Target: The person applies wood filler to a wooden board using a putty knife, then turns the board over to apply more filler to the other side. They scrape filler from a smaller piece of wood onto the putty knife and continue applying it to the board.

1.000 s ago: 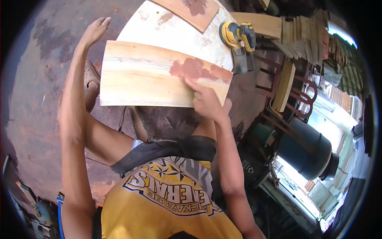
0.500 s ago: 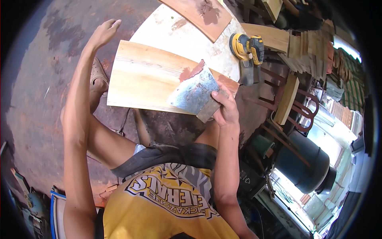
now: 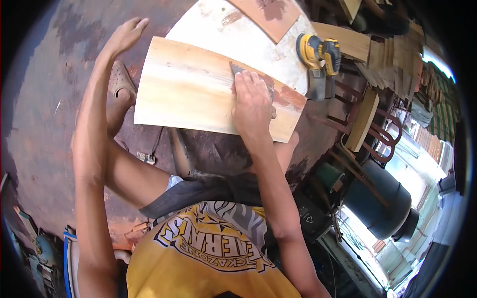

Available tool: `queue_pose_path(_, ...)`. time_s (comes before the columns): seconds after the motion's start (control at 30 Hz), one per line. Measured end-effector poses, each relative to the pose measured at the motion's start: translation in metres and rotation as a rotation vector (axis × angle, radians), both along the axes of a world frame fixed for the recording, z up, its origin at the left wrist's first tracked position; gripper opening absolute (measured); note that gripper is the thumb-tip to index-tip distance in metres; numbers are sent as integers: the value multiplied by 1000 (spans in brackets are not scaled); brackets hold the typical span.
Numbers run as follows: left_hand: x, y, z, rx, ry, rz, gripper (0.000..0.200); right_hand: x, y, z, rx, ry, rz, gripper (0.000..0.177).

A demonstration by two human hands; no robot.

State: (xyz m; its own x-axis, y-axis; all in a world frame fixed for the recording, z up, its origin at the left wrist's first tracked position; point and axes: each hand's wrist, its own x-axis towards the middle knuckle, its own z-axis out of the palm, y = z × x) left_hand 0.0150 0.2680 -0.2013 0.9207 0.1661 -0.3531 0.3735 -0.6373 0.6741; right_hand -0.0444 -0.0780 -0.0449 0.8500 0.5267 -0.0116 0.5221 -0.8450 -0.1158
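Note:
My right hand (image 3: 251, 104) is closed on a putty knife (image 3: 235, 68), with its knuckles toward me and its fingers over the blade. Only a dark corner and a bit of the edge show; the hand hides the handle. Under it lies a pale wooden board (image 3: 184, 94), and the blade appears to be against its surface. Reddish-brown putty (image 3: 288, 97) is smeared along the board's right end. My left hand (image 3: 128, 36) hangs beyond the board's upper left corner, holding nothing, its fingers loosely extended.
A white panel (image 3: 208, 30) lies beneath the board. On it rest a brown board (image 3: 268, 17) with a dark putty patch and a yellow-black sander (image 3: 315, 52). Stacked wood strips (image 3: 392, 59), a chair frame (image 3: 380, 134) and a dark tank (image 3: 377, 198) are at right.
My right hand has turned over and moved up and left, bringing the putty knife from a raised, putty-edged view down onto the board. My left hand has shifted slightly left and up.

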Motion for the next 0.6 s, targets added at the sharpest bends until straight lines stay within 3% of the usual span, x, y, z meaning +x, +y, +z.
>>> queue_pose_path(0.13, 7, 15, -30, -117, -91, -6, 56, -30, -2, -24, -81, 21, -14, 43)
queue_pose_path(0.27, 14, 22, -36, -199, -92, 32, 57, -30, -9, -2, -15, 94, -16, 42)
queue_pose_path(0.33, 27, 20, -28, -229, -71, 31, 58, -14, -12, 24, 8, 349, -10, 42)
queue_pose_path(0.43, 31, 17, -23, -187, 53, 23, 59, 7, -15, 30, 13, 160, 26, 42)
queue_pose_path(0.5, 32, 12, -29, -169, -60, 31, 59, 10, -17, 10, 29, 191, 3, 43)
queue_pose_path(0.6, 37, 11, -23, -182, 15, -2, 59, -14, -16, -6, 28, 208, -23, 39)
